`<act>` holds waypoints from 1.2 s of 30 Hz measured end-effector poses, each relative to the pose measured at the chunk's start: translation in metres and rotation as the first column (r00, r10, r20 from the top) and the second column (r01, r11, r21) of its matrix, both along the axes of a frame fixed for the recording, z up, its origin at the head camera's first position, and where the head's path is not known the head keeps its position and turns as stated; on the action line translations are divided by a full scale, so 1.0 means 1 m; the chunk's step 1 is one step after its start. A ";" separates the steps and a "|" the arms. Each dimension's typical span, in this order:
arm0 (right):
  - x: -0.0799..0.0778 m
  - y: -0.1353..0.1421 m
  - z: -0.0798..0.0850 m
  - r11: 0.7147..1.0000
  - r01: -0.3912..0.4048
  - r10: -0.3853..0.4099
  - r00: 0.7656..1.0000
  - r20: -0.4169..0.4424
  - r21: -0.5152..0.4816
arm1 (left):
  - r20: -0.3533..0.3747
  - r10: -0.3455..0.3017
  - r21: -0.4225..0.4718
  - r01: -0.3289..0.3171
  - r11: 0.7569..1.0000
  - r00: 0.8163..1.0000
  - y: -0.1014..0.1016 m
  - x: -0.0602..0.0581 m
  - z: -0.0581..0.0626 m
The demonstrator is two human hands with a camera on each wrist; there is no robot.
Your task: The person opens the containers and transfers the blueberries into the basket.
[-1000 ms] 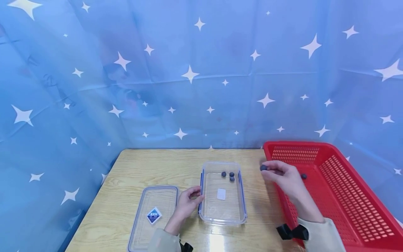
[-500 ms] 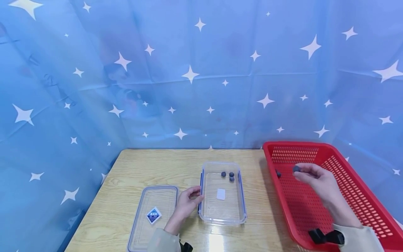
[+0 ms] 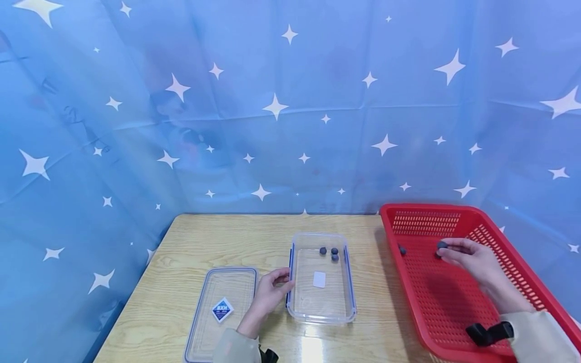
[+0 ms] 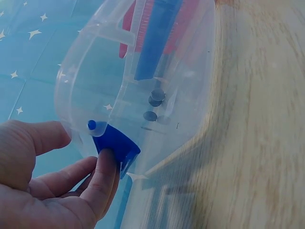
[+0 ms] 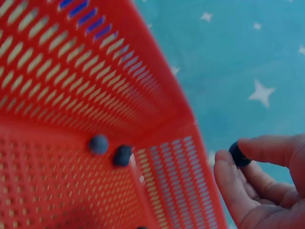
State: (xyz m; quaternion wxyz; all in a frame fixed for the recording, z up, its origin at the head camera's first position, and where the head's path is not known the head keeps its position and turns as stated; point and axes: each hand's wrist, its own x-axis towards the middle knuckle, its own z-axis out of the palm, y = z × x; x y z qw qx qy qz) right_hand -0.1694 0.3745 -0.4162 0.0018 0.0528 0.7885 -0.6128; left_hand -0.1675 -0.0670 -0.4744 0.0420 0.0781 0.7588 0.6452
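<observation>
A blueberry [image 5: 238, 153] is pinched between the thumb and fingertips of my right hand [image 3: 472, 262], above the red basket [image 3: 410, 302] in the head view. Loose blueberries [image 3: 402, 250] lie on the basket floor, one of them partly covered by the held berry. My left hand [image 3: 270, 292] holds the left side of a clear lidless food container [image 3: 313, 310]. In the left wrist view its thumb is at the rim and its fingers press the blue latch [image 4: 116, 145]. Three blueberries [image 3: 334, 250] sit at the far end inside the container.
The container's clear lid [image 3: 213, 287], with a blue diamond label [image 3: 222, 310], lies left of my left hand on the wooden table [image 3: 240, 242]. A blue star-patterned curtain [image 3: 290, 126] hangs behind the table. The basket's high perforated walls stand around my right hand.
My right hand, pinching the blueberry, has moved right from the basket's left rim to over its middle. The left hand and the container have stayed put.
</observation>
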 end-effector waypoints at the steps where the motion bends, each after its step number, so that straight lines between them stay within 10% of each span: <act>1: -0.002 0.003 -0.002 1.000 -0.003 0.003 1.000 0.019 -0.020 | 0.003 -0.001 -0.003 0.001 1.000 1.000 0.000 0.001 0.004; 11: -0.010 0.016 -0.017 0.987 -0.021 0.033 0.997 0.070 -0.160 | 0.020 -0.002 0.010 0.001 1.000 1.000 -0.002 -0.012 -0.032; 36: -0.044 0.014 -0.037 0.969 -0.119 0.114 0.993 -0.034 -0.217 | 0.018 -0.006 -0.001 0.006 1.000 1.000 -0.003 -0.014 -0.034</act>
